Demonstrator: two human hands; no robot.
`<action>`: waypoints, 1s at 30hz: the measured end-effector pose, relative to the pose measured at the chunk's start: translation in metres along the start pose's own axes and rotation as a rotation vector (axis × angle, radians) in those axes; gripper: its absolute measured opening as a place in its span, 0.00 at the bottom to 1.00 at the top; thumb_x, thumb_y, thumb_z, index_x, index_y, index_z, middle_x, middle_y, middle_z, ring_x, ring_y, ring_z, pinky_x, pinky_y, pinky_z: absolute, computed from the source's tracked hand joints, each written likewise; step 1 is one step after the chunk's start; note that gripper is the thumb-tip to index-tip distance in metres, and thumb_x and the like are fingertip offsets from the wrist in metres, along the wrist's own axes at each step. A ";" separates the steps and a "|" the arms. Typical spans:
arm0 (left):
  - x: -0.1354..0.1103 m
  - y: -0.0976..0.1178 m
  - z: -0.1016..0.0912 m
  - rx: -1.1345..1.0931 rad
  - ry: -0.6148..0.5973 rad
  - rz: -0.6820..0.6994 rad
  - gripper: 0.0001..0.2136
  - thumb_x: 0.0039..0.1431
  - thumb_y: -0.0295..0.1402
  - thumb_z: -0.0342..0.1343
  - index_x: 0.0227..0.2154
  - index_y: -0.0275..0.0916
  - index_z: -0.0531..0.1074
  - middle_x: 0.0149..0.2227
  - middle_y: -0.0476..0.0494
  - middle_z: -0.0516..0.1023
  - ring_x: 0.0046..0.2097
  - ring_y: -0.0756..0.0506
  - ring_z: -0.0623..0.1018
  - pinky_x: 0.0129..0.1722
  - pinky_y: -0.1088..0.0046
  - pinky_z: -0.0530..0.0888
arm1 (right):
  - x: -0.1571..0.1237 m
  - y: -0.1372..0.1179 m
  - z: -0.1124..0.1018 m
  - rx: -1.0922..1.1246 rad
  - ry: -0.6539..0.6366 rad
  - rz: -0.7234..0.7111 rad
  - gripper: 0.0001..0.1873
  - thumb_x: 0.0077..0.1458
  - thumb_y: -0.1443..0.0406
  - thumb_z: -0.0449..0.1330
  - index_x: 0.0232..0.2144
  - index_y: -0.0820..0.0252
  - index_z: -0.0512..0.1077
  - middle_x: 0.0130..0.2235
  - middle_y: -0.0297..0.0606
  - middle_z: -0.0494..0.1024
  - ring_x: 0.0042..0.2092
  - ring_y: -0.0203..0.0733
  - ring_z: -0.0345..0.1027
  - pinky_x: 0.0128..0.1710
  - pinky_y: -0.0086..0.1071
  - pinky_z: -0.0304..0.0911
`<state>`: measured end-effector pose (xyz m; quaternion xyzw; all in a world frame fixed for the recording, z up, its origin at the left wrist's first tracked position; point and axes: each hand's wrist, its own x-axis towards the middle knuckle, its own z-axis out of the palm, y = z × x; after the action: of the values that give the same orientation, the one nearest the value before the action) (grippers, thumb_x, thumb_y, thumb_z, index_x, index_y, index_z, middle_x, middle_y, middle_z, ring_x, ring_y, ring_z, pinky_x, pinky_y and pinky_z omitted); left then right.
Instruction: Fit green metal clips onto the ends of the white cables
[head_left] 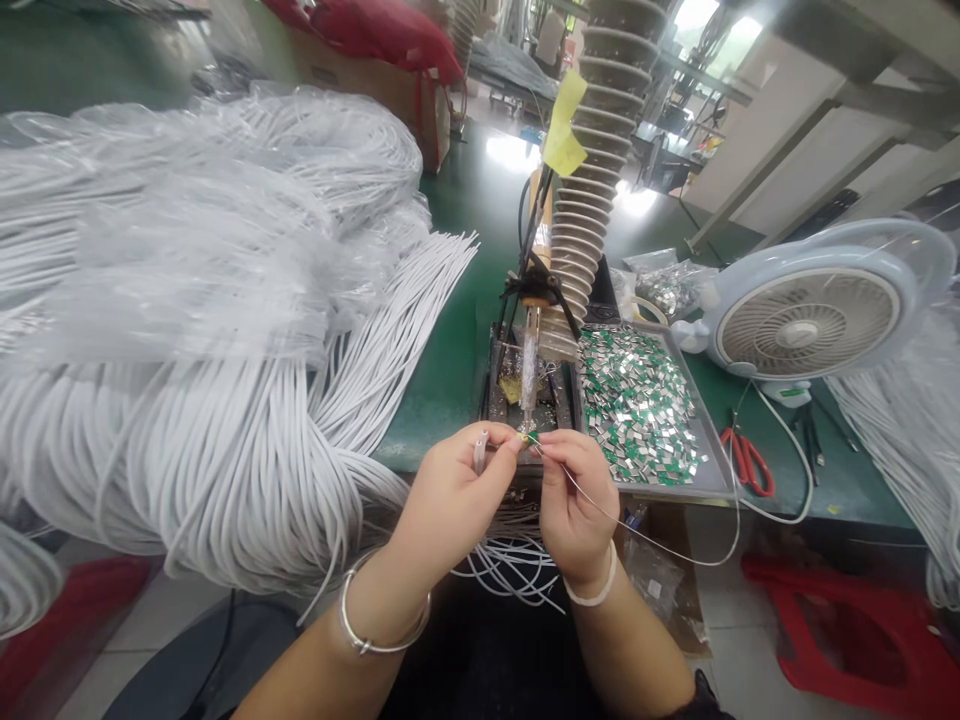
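My left hand (450,490) is closed around the end of a white cable (480,452) and pinches a tiny green part at its fingertips. My right hand (574,490) is closed in a pinch on a thin solder wire (645,535) that trails off to the right. Both fingertips meet just under the tip of a fixed soldering iron (530,370), which points down over a small metal tray (499,400).
A huge heap of white cables (202,400) under clear plastic fills the left. A tray of small green-and-silver parts (637,405) lies right of the iron. Red-handled scissors (746,460), a white desk fan (810,320) and a ribbed exhaust hose (592,180) stand on the green bench.
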<state>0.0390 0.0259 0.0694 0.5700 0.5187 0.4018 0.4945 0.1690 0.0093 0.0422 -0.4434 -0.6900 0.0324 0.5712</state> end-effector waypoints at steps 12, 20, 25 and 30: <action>0.001 -0.002 -0.001 -0.053 0.007 0.026 0.10 0.56 0.38 0.52 0.29 0.37 0.72 0.32 0.45 0.77 0.35 0.46 0.74 0.35 0.71 0.70 | 0.004 -0.002 0.002 0.000 -0.005 -0.005 0.11 0.55 0.75 0.53 0.37 0.56 0.69 0.35 0.39 0.75 0.39 0.41 0.71 0.37 0.39 0.69; -0.001 -0.002 0.000 -0.050 0.012 0.024 0.09 0.55 0.37 0.52 0.29 0.37 0.72 0.31 0.46 0.77 0.33 0.47 0.74 0.32 0.73 0.69 | 0.001 -0.003 0.000 0.002 -0.015 0.008 0.11 0.54 0.75 0.52 0.37 0.56 0.68 0.35 0.38 0.74 0.39 0.40 0.70 0.38 0.38 0.69; -0.003 -0.007 0.003 -0.071 -0.018 0.010 0.08 0.56 0.35 0.52 0.28 0.37 0.71 0.30 0.46 0.76 0.31 0.48 0.73 0.31 0.74 0.69 | -0.003 -0.002 -0.002 -0.001 -0.046 0.027 0.11 0.55 0.75 0.51 0.37 0.57 0.68 0.35 0.39 0.75 0.40 0.41 0.70 0.38 0.39 0.69; -0.009 -0.011 0.007 -0.051 -0.042 0.043 0.07 0.57 0.34 0.50 0.28 0.38 0.70 0.31 0.46 0.75 0.34 0.47 0.73 0.34 0.73 0.69 | -0.008 -0.003 -0.005 0.007 -0.080 0.043 0.11 0.55 0.73 0.50 0.37 0.57 0.68 0.34 0.40 0.75 0.39 0.42 0.71 0.37 0.39 0.69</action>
<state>0.0418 0.0156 0.0576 0.5765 0.4853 0.4135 0.5110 0.1711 -0.0002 0.0400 -0.4544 -0.7025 0.0645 0.5439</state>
